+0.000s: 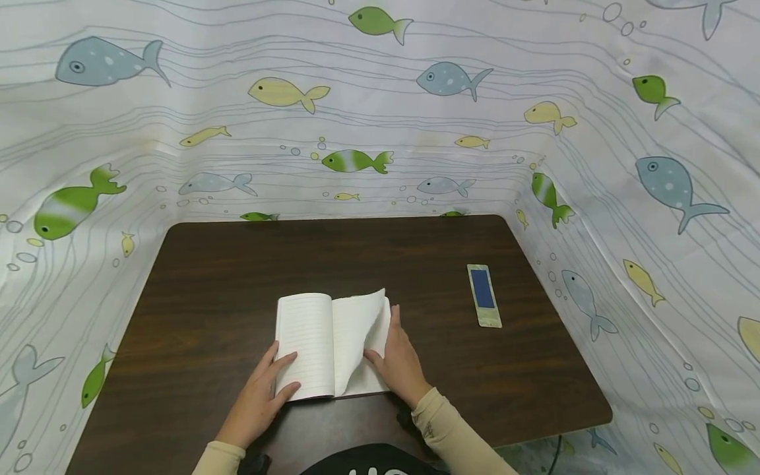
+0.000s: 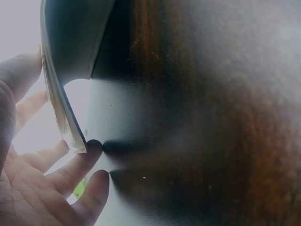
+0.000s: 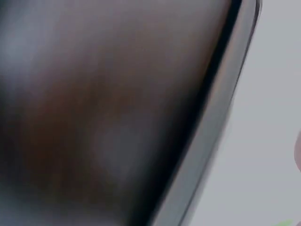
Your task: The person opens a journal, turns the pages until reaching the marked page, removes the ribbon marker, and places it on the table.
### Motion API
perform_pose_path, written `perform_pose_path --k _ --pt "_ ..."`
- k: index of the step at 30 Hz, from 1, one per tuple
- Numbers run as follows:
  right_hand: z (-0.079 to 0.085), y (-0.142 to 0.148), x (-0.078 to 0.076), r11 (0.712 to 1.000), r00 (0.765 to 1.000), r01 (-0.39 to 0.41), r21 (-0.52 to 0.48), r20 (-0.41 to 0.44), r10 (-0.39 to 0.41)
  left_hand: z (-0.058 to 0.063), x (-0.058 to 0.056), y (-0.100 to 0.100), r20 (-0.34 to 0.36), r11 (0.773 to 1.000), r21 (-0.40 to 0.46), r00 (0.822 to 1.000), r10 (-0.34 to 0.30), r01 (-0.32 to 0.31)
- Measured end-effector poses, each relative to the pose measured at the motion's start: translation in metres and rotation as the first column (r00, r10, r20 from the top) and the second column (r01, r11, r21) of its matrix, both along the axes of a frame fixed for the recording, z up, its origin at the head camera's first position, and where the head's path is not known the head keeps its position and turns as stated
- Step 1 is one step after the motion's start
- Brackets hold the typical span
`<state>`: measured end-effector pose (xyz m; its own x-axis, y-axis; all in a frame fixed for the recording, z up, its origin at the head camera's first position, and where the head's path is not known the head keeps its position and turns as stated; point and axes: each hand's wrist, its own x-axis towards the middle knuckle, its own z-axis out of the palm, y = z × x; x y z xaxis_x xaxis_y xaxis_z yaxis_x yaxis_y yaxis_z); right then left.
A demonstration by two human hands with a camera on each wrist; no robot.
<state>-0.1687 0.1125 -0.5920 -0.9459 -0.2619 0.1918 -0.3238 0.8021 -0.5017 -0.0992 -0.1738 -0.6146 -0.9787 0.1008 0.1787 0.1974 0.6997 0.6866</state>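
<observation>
A notebook (image 1: 305, 346) with lined and plain white pages lies spread on a dark wooden table (image 1: 237, 257). My left hand (image 1: 252, 399) grips its left side, a finger and the thumb resting over the page. In the left wrist view, fingers (image 2: 77, 169) lie along the notebook's edge, some fingertips close to the tabletop. A right-hand page (image 1: 359, 323) stands curled up from the sheets below. My right hand (image 1: 404, 366) is at the notebook's right side, thumb touching the curled page's edge and index finger straight beside the border. The right wrist view shows only a fingertip.
A pale phone-like device (image 1: 484, 297) with a blue screen lies to the right of the notebook. White fish-patterned fabric (image 1: 380, 119) rises behind the table and on both sides. A dark garment (image 1: 374, 458) shows at the near edge.
</observation>
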Motion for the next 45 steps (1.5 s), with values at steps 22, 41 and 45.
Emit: perform_pose_path --k 22,41,45 --pt "0.013 -0.045 0.033 0.878 0.882 -0.461 0.126 0.175 0.438 0.009 0.004 -0.001 0.019 0.995 0.096 0.999 -0.027 0.026" --pt "0.007 -0.02 0.017 0.818 0.869 -0.495 0.293 0.146 0.474 0.002 -0.004 -0.001 0.031 0.999 -0.043 1.0 0.0 0.001" --pt "0.005 -0.001 0.007 0.812 0.878 -0.478 0.335 0.198 0.436 0.003 -0.003 0.0 0.039 0.999 -0.041 0.999 0.0 0.001"
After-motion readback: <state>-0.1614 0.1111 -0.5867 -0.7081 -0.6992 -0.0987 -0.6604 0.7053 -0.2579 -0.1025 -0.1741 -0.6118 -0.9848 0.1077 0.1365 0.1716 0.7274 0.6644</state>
